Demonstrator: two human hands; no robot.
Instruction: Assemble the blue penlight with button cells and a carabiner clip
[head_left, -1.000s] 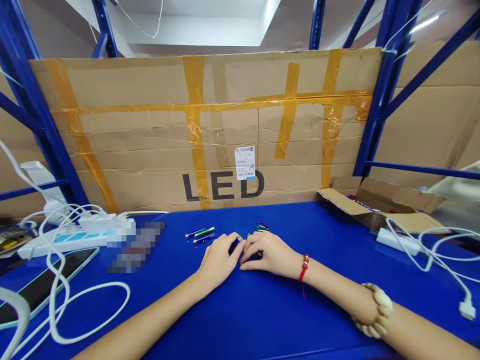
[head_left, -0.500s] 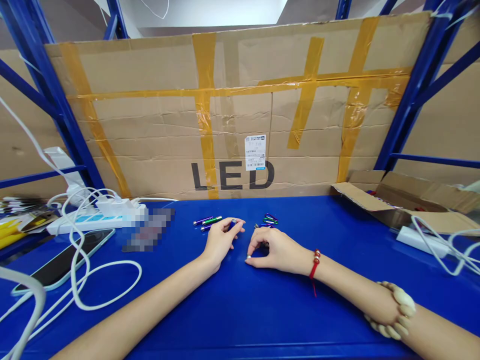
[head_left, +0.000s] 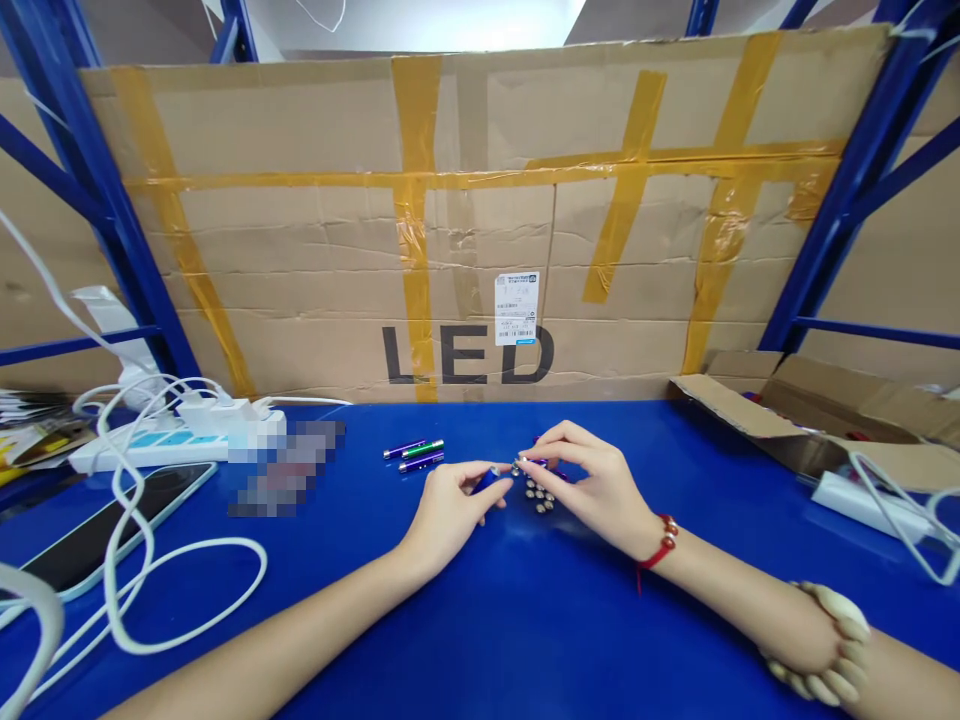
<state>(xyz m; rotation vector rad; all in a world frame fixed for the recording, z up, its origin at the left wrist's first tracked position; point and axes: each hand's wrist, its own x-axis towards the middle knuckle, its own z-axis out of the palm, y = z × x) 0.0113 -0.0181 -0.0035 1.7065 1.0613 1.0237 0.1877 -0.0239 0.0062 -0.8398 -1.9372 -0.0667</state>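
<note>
Both hands meet low over the blue counter (head_left: 525,620). Right hand (head_left: 600,485) has its fingers curled, thumb and forefinger pinched on a small silver button cell (head_left: 517,468), with a cluster of button cells (head_left: 538,492) in or just under its palm; which, I cannot tell. Left hand (head_left: 450,505) is nearly closed, gripping a small blue tube (head_left: 487,479) whose open end points at that cell. Behind stands a taped cardboard sheet (head_left: 480,230) printed LED. Three small flashlights (head_left: 415,455) lie just beyond the left hand.
</note>
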